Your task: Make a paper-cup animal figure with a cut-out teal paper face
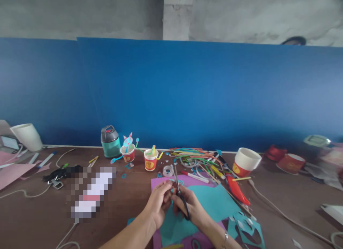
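My right hand (189, 202) has its fingers through the black handles of a pair of scissors (184, 207), whose blades point up and away from me. Close beside it, my left hand (160, 200) pinches a small piece of blue paper (180, 182) at the blades; fingers hide most of this piece. Below both hands lies a turquoise paper sheet (206, 202) on top of a purple sheet (157, 184). Just beyond the fingertips are a tape roll (168, 171) and a red-and-white marker (195, 177).
Paper cups with straws (150, 164), one bearing a cat-face cutout (128, 142), stand at the back beside a teal container (111, 147). Drinking straws (193, 154) are heaped behind the sheets. Rightward are a white-and-red cup (246, 161), cut paper scraps (248, 227) and a cable (284, 210).
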Motion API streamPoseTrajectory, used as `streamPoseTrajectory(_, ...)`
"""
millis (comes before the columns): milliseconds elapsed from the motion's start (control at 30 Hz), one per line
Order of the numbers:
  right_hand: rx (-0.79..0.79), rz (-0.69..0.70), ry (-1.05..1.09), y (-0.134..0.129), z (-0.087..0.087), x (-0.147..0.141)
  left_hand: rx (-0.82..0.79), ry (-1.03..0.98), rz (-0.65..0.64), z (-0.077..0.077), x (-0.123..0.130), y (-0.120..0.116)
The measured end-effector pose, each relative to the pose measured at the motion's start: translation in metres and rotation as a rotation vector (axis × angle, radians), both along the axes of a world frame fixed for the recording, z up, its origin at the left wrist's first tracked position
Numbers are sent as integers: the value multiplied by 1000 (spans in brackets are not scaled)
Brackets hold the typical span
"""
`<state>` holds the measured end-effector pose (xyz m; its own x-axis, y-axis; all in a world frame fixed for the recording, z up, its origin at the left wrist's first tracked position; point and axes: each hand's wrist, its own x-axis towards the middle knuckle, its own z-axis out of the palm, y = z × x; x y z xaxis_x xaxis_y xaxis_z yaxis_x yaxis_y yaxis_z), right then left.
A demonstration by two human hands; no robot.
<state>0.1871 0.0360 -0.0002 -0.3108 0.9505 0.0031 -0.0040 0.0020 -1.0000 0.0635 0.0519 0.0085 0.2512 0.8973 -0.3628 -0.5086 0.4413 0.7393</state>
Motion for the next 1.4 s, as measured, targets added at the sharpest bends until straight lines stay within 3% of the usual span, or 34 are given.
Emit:
streamPoseTrajectory(433,61,-53,-17,1,-5,-1,-27,-76,32,0,0,0)
streamPoseTrajectory(600,142,-237,-60,12,-7,10,33,-123,57,4,-9,11)
streamPoseTrajectory(733,336,-458,-394,27,-13,34,19,-134,188,5,-21,24)
streamPoseTrajectory(833,417,-474,-716,33,-18,49,131,-12,164,3,-27,29)
streamPoseTrajectory(933,424,-409,-879,33,-18,51,196,163,90,-2,-28,30)
streamPoseTrajectory(1067,414,-369,-861,30,-13,40,244,446,-14,-8,-26,31)
streamPoseTrajectory(1233,349,-251,-923,24,-8,24,357,680,-23,-17,-27,34)
streamPoseTrajectory(1400,312,-258,-867,27,-13,22,513,902,-118,-19,-32,26)
